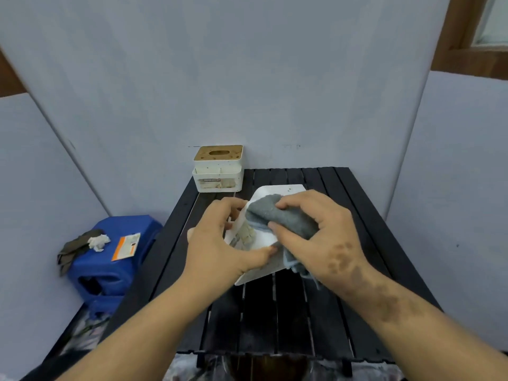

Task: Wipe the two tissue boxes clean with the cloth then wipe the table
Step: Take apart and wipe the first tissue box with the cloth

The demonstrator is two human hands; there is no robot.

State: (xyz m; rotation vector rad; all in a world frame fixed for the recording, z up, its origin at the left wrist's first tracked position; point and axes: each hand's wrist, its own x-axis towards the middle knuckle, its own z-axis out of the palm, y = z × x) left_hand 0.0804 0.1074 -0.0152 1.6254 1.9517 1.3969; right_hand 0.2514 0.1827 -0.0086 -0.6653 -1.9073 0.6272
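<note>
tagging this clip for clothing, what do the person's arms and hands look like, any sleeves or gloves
No sleeves, gloves, rings or watch show: both forearms are bare to the frame edge. The left hand is unmarked. The right hand has darker blotchy patches on its back, running down the wrist and forearm. Nails on the fingers look short and unpainted.

Grey cloth (283, 215) fuzzy; held tissue box (264, 240) smooth white plastic; table (316, 312) dark slatted, matt.

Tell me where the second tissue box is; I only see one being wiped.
In the head view, the second tissue box stands at the far left corner of the black table, against the wall, beyond the left hand.
</note>
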